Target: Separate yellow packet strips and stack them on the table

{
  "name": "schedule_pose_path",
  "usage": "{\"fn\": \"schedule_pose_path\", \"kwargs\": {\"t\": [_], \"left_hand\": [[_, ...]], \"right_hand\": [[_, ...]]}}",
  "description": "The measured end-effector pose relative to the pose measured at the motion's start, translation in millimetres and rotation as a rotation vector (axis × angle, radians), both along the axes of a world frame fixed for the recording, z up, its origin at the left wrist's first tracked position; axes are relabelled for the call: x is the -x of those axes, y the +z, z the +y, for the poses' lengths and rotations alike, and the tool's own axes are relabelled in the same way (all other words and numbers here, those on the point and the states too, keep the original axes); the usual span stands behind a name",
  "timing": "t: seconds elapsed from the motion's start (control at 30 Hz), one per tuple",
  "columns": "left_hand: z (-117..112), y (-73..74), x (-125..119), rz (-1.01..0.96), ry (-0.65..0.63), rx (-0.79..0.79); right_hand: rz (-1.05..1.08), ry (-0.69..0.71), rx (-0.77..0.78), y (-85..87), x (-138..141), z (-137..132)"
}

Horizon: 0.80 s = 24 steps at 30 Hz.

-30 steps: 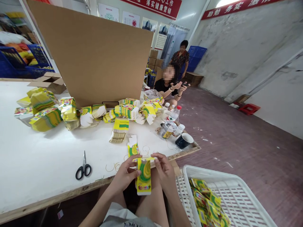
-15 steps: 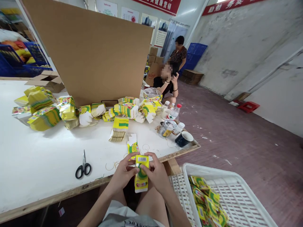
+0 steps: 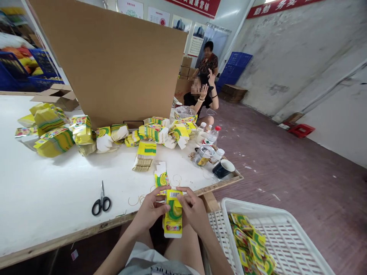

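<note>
We've got a yellow-and-green printed card carton upright over the lap, just off the edge of the white-topped, wood-edged table. Our left hand pinches its left side, thumb on the front; our right hand grips the upper right, thumb on the barcode part. We'd call this one prob. part-done: barcode flap is at the top front, but can't tell if it's tucked; lower end shows a white edge. Done so far, we'd guess: the yellow-green packs piled in the white slatted plastic basket to our right. Left to do, prob. lots: a fanned stack of flat yellow-green cartons on the table, plus a loose white-flapped yellow carton just beyond our hands. Vs. 1 sec ago: barcode is facing us now, wasn't then, & R thumb has come in onto the front; basket pile looks same.
</note>
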<state>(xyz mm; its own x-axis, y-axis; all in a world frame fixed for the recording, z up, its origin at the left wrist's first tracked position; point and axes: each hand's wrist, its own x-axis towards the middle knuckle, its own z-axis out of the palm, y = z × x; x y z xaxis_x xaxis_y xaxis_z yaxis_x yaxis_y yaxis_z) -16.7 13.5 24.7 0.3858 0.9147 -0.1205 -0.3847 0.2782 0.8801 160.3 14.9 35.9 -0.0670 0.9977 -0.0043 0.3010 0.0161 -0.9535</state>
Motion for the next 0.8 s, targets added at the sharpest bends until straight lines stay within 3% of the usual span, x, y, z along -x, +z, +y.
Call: {"fn": "schedule_pose_path", "kwargs": {"t": [0.17,0.33,0.4,0.47,0.57,0.63,0.7,0.8], "left_hand": [[-2,-3.4,-7,0.014,0.014,-0.019],[-6,-5.2,-25,0.063,0.073,-0.128],[-4,-6.6,-29,0.112,0.086,-0.181],[2,-12.5,-28,0.208,0.1,-0.228],[18,-32.9,-19,0.536,0.171,-0.312],[28,-51.9,-10,0.654,0.223,-0.304],[34,-71.1,-6,0.707,0.225,-0.294],[32,-92.9,-9,0.747,0.188,-0.295]], "right_hand": [[0.178,-0.097,-0.033,-3.1,-4,2],[0.212,-0.13,-0.059,-1.4,2,-4],[0.158,-0.133,-0.072,4.1,-6,-10],[-0.035,-0.213,-0.163,14.0,-28,-17],[-0.551,-0.545,-0.458,31.9,-80,-26],[-0.799,-0.707,-0.564,37.6,-108,-28],[-0.829,-0.686,-0.539,31.4,-115,-24],[-0.702,-0.43,-0.299,-1.3,-83,-3]]}}
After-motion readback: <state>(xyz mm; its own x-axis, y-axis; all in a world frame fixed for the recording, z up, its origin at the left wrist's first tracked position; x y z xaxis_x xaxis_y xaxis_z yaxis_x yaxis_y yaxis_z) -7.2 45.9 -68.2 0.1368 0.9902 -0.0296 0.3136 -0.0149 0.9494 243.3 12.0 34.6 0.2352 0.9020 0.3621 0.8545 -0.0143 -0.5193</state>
